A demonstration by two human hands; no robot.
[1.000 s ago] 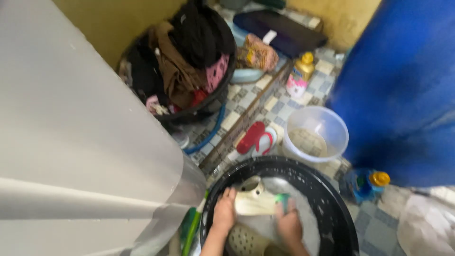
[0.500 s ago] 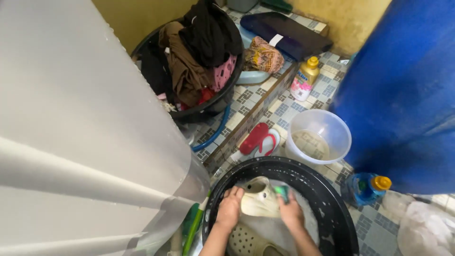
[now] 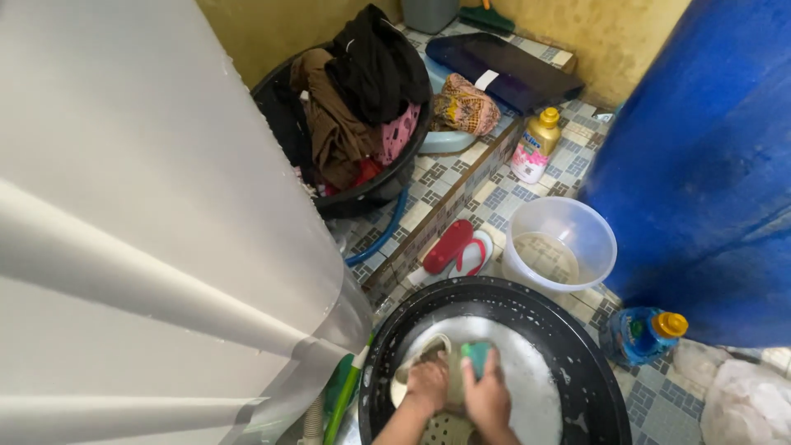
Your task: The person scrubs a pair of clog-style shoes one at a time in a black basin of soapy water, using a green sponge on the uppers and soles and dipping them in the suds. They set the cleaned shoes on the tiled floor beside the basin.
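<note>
I am in the middle of scrubbing a cream clog [image 3: 424, 356] in the black wash basin [image 3: 568, 330], down in the soapy water. My left hand [image 3: 428, 383] is closed over the clog's upper, pinning it against the basin floor, and my right hand [image 3: 488, 395] is clamped around a green scrub sponge [image 3: 476, 356], pressing it onto the shoe just beside my left fingers. A second clog [image 3: 449, 428] lies under my wrists at the near edge. I judge the scrubbing itself is the step in hand. The next stroke calls for a firm hold with the left while the sponge works toward the toe, without letting the slick shoe slide away.
</note>
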